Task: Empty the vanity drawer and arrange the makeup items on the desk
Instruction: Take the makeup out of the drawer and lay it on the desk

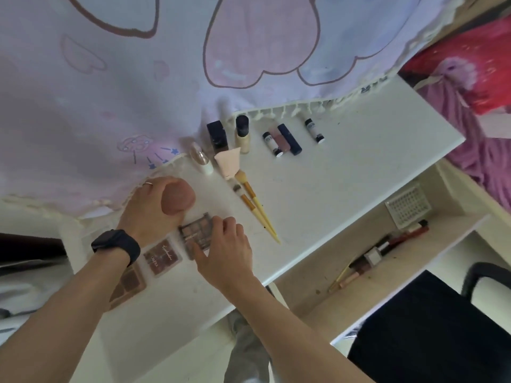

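Note:
My left hand (148,207) grips a round pink-brown compact (178,199) near the back of the white desk (318,194). My right hand (224,248) rests its curled fingers on an eyeshadow palette (193,234) lying flat on the desk. Two more palettes (161,257) (128,284) lie to the left, partly under my left forearm. Foundation bottles (217,136) (242,134), a pink sponge (228,161), brushes (253,201) and small tubes (272,143) (314,130) stand in a row further back. The open drawer (387,269) at the right holds several lip products (392,244).
A pale curtain (138,92) with pink shapes hangs over the desk's back edge. A white perforated basket (407,208) sits in the drawer's far corner. A black chair (431,327) stands at the lower right. A clear bottle (200,157) lies near the curtain.

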Action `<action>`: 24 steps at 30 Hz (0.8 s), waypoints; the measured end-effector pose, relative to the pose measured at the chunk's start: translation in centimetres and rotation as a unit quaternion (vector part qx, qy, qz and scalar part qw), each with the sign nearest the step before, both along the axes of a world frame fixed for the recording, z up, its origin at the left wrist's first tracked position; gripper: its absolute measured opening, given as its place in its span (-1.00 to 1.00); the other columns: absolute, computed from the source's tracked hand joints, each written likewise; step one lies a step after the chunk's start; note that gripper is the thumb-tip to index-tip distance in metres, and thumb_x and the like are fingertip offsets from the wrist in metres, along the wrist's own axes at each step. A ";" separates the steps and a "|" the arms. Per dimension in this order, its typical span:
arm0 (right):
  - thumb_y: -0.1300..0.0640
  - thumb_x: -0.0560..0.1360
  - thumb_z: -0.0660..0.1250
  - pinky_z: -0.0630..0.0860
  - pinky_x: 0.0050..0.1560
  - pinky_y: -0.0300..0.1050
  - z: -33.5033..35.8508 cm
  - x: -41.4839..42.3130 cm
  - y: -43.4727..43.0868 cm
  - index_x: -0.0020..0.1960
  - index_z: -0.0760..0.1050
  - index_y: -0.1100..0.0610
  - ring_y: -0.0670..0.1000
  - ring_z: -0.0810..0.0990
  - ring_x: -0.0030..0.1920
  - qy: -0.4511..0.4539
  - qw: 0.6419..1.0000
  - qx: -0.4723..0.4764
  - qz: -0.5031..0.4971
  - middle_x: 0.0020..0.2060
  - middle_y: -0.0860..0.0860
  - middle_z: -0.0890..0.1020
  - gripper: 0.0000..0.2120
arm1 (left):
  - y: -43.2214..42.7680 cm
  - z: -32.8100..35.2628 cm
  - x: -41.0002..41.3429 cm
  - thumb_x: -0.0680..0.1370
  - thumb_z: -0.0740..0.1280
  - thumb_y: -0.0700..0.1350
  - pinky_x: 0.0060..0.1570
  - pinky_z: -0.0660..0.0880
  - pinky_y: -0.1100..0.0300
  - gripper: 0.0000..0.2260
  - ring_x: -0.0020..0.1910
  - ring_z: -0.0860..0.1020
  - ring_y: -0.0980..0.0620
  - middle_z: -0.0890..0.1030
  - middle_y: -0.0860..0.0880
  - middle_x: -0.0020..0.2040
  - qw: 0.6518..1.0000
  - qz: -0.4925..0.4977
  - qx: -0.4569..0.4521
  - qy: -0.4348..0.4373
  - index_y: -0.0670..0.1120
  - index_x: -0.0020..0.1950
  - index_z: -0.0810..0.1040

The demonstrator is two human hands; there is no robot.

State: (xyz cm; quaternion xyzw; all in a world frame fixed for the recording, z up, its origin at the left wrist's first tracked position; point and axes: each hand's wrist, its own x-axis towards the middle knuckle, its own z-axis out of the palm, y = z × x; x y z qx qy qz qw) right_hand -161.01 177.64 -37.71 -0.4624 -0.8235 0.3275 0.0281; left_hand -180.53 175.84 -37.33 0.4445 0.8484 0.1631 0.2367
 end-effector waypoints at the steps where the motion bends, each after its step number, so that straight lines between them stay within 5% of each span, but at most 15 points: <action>1: -0.22 0.58 0.22 0.47 0.18 0.00 0.2 0.4 0.1 0.41 0.28 0.08 0.09 0.41 0.16 0.013 1.000 -0.020 0.000 0.21 0.04 0.39 -0.47 | 0.0 0.2 0.2 0.34 0.55 -0.09 0.23 0.45 -0.05 -0.34 0.28 0.44 -0.16 0.46 -0.06 0.36 1.000 0.006 0.003 0.010 0.12 0.38 0.39; 5: -0.12 0.62 0.21 0.47 0.26 -0.05 1.5 4.6 0.2 0.48 0.31 0.06 0.04 0.46 0.26 0.075 0.993 -0.088 -0.017 0.31 0.00 0.43 -0.51 | -1.3 1.5 5.0 0.42 0.46 -0.17 0.16 0.47 -0.11 -0.53 0.19 0.45 -0.20 0.53 -0.16 0.23 0.993 0.066 0.089 0.053 -0.03 0.31 0.47; 8: -0.08 0.62 0.24 0.47 0.16 -0.28 2.0 10.6 0.1 0.41 0.39 -0.06 -0.18 0.54 0.11 0.103 0.984 -0.128 -0.067 0.21 -0.17 0.51 -0.62 | -2.8 2.0 11.7 0.46 0.42 -0.24 0.01 0.49 0.04 -0.64 0.05 0.46 -0.02 0.56 -0.11 0.11 0.983 0.093 0.156 0.031 -0.06 0.24 0.53; 15: 0.07 0.58 0.37 0.57 -0.04 -0.24 0.0 25.8 1.1 0.22 0.56 0.05 -0.16 0.61 -0.06 0.060 0.976 -0.084 -0.190 -0.04 -0.16 0.64 -0.78 | -1.7 -1.1 27.0 0.50 0.27 -0.08 -0.02 0.53 0.16 -0.72 0.04 0.52 0.04 0.61 0.05 0.08 0.977 -0.103 0.186 -0.038 -0.03 0.20 0.56; 19: 0.12 0.56 0.39 0.57 -0.07 -0.20 -2.0 32.0 3.3 0.15 0.59 0.05 -0.13 0.60 -0.07 -0.002 0.979 -0.048 -0.196 -0.05 -0.14 0.64 -0.84 | 0.7 -3.0 34.1 0.49 0.36 -0.14 -0.09 0.52 0.24 -0.68 0.05 0.55 0.05 0.60 0.02 0.08 0.970 -0.178 0.106 -0.130 0.00 0.24 0.52; 24: 0.10 0.50 0.40 0.56 0.01 0.07 -5.8 35.6 7.8 0.14 0.61 0.13 0.15 0.60 0.03 -0.169 0.973 0.071 -0.143 -0.01 0.04 0.65 -0.76 | 3.7 -6.9 39.2 0.60 0.27 -0.05 0.15 0.46 0.19 -0.60 0.25 0.46 0.00 0.46 -0.02 0.29 0.958 -0.187 -0.109 -0.185 0.04 0.43 0.35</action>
